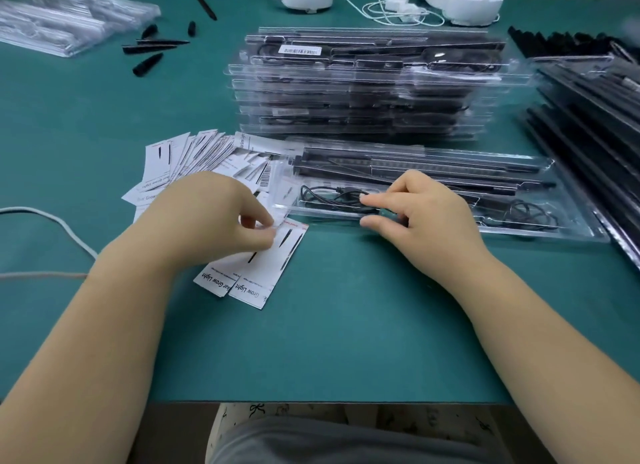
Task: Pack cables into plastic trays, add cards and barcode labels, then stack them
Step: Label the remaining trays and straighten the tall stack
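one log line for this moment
left hand: pinches white printed card | right hand: on clear plastic tray edge | phase: adding card

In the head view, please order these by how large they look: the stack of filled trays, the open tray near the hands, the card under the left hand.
1. stack of filled trays
2. open tray
3. card

The first two look close; the tray is nearer.

I see a green work mat [346, 342] covering the table to its near edge [329, 402]. Below that edge I see a brownish floor [183, 429]. Lighting is even, with soft shadows.
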A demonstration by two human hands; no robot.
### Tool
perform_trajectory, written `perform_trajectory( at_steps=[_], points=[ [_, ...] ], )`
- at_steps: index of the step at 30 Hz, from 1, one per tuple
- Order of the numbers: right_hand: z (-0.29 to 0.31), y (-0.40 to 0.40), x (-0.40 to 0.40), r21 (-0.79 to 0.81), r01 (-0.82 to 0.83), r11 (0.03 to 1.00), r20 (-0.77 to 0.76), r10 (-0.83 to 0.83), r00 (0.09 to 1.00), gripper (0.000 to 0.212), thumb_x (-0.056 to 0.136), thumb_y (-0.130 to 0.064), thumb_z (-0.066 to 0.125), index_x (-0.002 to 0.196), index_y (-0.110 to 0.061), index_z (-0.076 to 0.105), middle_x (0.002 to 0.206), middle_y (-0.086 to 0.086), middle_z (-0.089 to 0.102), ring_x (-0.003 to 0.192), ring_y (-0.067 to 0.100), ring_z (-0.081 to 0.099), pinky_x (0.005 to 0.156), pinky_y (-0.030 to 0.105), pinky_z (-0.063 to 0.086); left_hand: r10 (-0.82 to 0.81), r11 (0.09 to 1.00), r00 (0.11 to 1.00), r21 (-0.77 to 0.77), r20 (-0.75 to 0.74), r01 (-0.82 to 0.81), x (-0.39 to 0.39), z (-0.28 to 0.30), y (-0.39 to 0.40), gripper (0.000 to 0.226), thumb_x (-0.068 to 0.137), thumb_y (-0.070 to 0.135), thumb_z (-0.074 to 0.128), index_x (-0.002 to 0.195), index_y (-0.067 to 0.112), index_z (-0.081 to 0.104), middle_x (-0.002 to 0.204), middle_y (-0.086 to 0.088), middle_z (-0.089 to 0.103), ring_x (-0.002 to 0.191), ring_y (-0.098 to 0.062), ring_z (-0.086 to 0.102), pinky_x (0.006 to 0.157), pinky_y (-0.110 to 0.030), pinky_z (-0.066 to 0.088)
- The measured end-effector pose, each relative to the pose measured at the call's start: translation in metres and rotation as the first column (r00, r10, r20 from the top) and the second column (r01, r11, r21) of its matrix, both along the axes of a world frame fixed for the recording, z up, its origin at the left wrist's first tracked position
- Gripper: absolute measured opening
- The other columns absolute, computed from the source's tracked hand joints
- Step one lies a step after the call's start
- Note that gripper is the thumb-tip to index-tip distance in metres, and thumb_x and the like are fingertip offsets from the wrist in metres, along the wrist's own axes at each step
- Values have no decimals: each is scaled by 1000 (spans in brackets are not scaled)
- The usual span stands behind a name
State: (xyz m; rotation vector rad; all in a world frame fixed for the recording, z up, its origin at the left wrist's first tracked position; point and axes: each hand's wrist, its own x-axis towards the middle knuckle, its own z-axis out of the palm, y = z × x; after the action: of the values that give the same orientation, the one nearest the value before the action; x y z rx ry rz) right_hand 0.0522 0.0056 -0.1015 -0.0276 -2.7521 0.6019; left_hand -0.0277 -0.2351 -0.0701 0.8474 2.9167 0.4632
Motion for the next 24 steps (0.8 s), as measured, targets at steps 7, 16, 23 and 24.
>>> perform_trajectory(
  at_steps=[7,16,23,24],
  points=[
    [-1,-5,2,29,-17,999,-148,22,989,17,85,-23,68,99,-17,75,88,4,64,78,24,57,68,25,37,-126,935,992,334,-5,120,7,4,-1,14,71,26,55,58,25,59,63,14,58,56,-3,51,52,-12,38],
    [2,-9,1,-70,-39,997,-118,30,993,42,86,-8,58,59,-39,49,56,-15,52,66,23,36,54,32,35,-281,842,942,518,184,150,10,5,-1,20,69,51,64,70,31,69,61,0,65,54,-17,59,52,-34,45],
    [-4,-4,-1,-65,22,998,-97,-29,995,17,86,-9,58,89,-17,73,60,-21,49,70,18,39,59,23,35,-165,935,979,335,123,116,9,-11,15,22,85,44,54,71,30,65,60,17,61,47,-3,52,54,-21,42],
    [-4,-3,-2,-68,18,998,-98,-24,995,15,87,-12,60,90,-19,73,65,-20,56,71,17,40,59,23,34,-139,934,981,348,135,84,8,-13,16,27,86,50,50,73,31,65,63,15,62,49,-2,51,56,-26,44]
  ],
)
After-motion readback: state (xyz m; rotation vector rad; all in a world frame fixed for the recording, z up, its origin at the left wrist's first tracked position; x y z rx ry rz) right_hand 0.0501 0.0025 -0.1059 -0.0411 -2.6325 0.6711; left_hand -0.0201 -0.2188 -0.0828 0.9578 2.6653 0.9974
